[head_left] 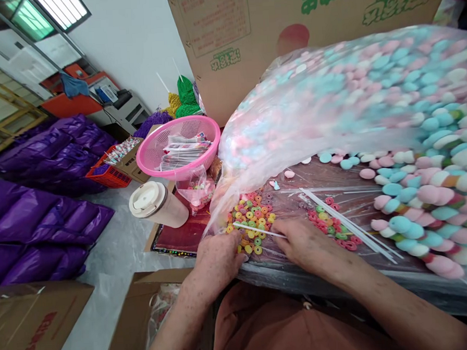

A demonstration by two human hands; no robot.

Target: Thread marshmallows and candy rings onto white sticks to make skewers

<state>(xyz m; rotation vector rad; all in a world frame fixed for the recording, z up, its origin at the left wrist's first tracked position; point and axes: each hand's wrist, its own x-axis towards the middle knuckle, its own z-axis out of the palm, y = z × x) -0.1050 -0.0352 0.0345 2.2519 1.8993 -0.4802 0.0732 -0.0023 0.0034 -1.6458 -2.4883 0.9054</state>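
Note:
My right hand [302, 244] is closed on one end of a thin white stick [258, 229], which points left over a heap of ring-shaped candies [255, 215] in yellow, orange, red and green. At the table's front edge, my left hand [218, 257] has its fingers curled beside that heap; whatever they may hold is hidden. A large clear plastic bag [264, 163] full of pink, blue and white marshmallows [354, 80] lies just beyond both hands. More white sticks [349, 224] rest right of my right hand, next to a smaller pile of rings [324, 220].
Skewers strung with marshmallows [423, 207] are piled at the right. On the left stand a lidded cup [160, 205] and a pink basket [142, 159] of flat packets. A cardboard box [225, 18] rises behind; purple bags [36, 216] and an open carton [127, 316] sit lower left.

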